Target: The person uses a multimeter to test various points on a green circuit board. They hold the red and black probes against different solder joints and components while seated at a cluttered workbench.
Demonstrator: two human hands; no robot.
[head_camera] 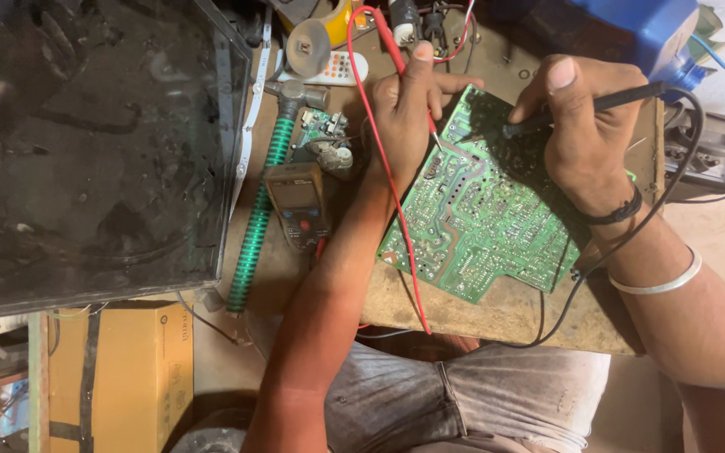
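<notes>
Probing: head view, both hands work a green circuit board (484, 214) lying solder-side up on the wooden bench (513, 315).
Left hand (409, 109): fingers pinching a red probe (396, 52), tip on the board's upper left.
Right hand (585, 126): fingers pressed around a black probe (581, 109), tip at the top edge.
Nearby: multimeter (298, 205), green-handled hammer (266, 180), dark screen panel (86, 143).
Risk: I judge a tip could slip and bridge neighbouring solder joints; the red lead (396, 210) draped over the board could snag.
</notes>
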